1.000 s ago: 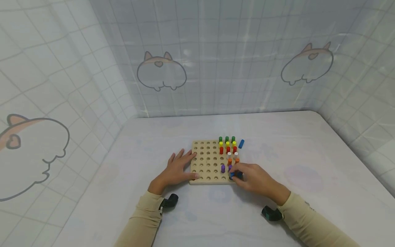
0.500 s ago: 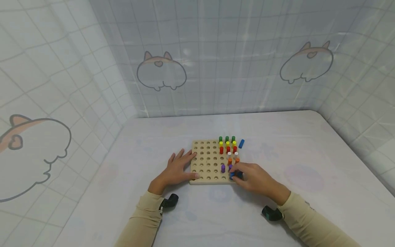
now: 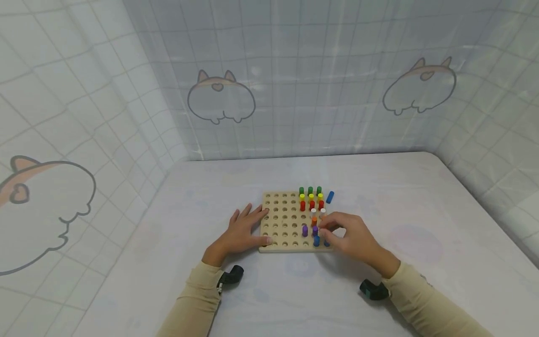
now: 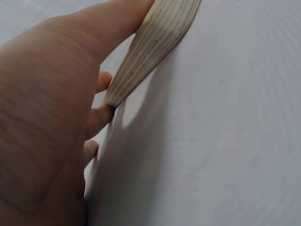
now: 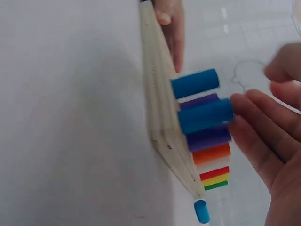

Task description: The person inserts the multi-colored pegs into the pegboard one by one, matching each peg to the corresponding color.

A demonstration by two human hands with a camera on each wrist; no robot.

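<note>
the left hand (image 3: 240,231) lies flat and loose, fingers on the left edge of the wooden peg board (image 3: 283,220), which sits on the white surface (image 3: 421,262). the right hand (image 3: 351,236) holds nothing, its fingers loose beside two blue pegs (image 3: 316,240) in the front row. farther back, one blue peg (image 3: 330,197) lies off the board.

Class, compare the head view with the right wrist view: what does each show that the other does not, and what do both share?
Head only: the board's empty holes, both sleeves, the corgi curtain.
Right wrist only: the board's layered edge, pegs seen side-on.
Both: board, blue pegs standing in the near row, a loose blue peg lying beyond the board, open right hand, left hand at the board's edge.
</note>
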